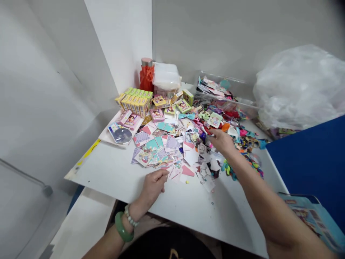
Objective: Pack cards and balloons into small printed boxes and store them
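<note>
My left hand (152, 189) rests at the front of the white table, fingers curled together beside the near edge of a spread of paper cards (161, 149). Whether anything small is in its fingers is hidden. Farther right, my right hand (222, 141) reaches into a heap of small colourful trinkets (237, 131), its fingertips pinched together among them. What these fingertips hold, if anything, cannot be made out. Close by lie a pale green card (215, 120), a teal bow (186, 116) and a white card (191, 154).
Small yellow-green boxes (136, 100) stand stacked at the left, near a packaged dark disc (120, 133). Behind are a red-wrapped bottle (147, 76), a clear bin (215, 88) of papers and a large plastic bag (296, 86). A blue panel (309, 154) borders the right side.
</note>
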Demonstrator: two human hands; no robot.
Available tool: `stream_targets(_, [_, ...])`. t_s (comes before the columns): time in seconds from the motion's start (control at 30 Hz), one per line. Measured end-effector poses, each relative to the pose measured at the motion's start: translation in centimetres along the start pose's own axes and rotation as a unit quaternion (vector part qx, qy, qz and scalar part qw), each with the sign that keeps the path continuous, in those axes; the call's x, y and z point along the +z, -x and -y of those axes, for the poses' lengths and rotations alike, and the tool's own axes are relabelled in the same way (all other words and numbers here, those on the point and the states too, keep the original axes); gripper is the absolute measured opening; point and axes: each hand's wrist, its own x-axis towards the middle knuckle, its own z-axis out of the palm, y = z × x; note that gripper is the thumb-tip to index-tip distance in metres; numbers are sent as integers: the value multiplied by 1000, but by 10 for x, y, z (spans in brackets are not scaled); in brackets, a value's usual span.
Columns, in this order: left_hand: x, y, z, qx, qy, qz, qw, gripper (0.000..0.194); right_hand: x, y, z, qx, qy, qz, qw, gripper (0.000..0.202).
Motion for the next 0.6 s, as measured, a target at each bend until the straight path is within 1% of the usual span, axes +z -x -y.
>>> stream_targets(0.07, [0, 1, 0, 4, 1, 1, 1000, 29, 3, -51, 26, -22, 23, -40, 999, 51])
stream_targets(0.13, [2, 2, 1, 11, -9, 1, 1000, 29, 8, -88, 49, -57, 38, -61, 996, 50])
stream_targets(0.23, [4, 3, 5, 35, -36, 5, 999, 28, 18, -129, 80, -111, 40, -44, 992, 46])
stream_targets(0.3, [5, 3, 8, 64, -70, 5, 995, 28, 27, -150, 100, -116, 39, -25, 992, 51])
stream_targets(0.33, [4, 3, 10, 79, -89, 2, 993, 28, 32, -159, 110, -105, 42, -20, 993, 56])
stream_targets(0.4, [3, 2, 13, 105, -122, -2, 987, 26, 39, -174, 126, -60, 51, -15, 997, 63])
stream_targets(0.47, [1, 2, 15, 120, -143, -5, 982, 25, 44, -182, 134, -18, 55, -3, 998, 61])
stream_targets(0.53, [1, 2, 17, 124, -150, 2, 981, 25, 44, -180, 132, -16, 50, 21, 998, 58])
stream_targets(0.6, [1, 2, 17, 121, -151, 13, 981, 24, 41, -165, 118, -58, 48, 38, 996, 59])
